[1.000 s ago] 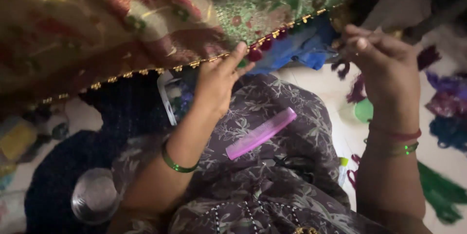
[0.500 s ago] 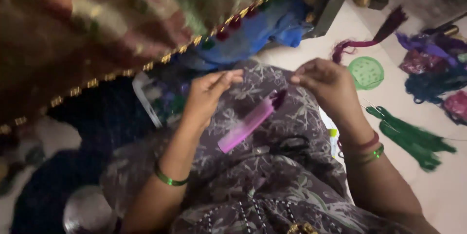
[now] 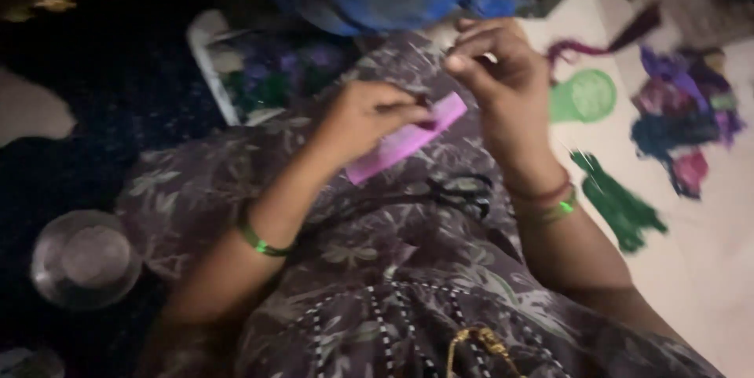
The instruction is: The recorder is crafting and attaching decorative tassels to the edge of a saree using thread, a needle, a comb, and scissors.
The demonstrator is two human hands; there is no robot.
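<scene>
At the far left, a round shiny metal bowl (image 3: 85,258) sits on the dark blue cloth (image 3: 118,111) spread over the floor. Further right and higher up lies a white rectangular tray (image 3: 216,71) of blurred purple and green bits.

The person's left hand (image 3: 365,115), with a green bangle (image 3: 261,243) at the wrist, rests on the lap of a grey flower-printed garment (image 3: 393,268). Its fingers are curled and pinched at the upper end of a flat pink plastic comb (image 3: 404,140). The comb is long, narrow and straight-edged, a pale magenta, lying slantwise across the lap with its lower end toward the left and its upper end toward the right; its teeth are too blurred to make out.

Just right of it, the right hand (image 3: 499,71) is raised slightly above the comb's upper end, fingers bunched together as if nipping something very fine; what it holds cannot be told. Red and green bangles (image 3: 550,201) circle that wrist.

On the pale floor (image 3: 707,268) to the right lie a round green disc (image 3: 585,97), a dark green thread tassel (image 3: 616,201), and, furthest right, a heap of purple, blue and pink threads (image 3: 683,119).
</scene>
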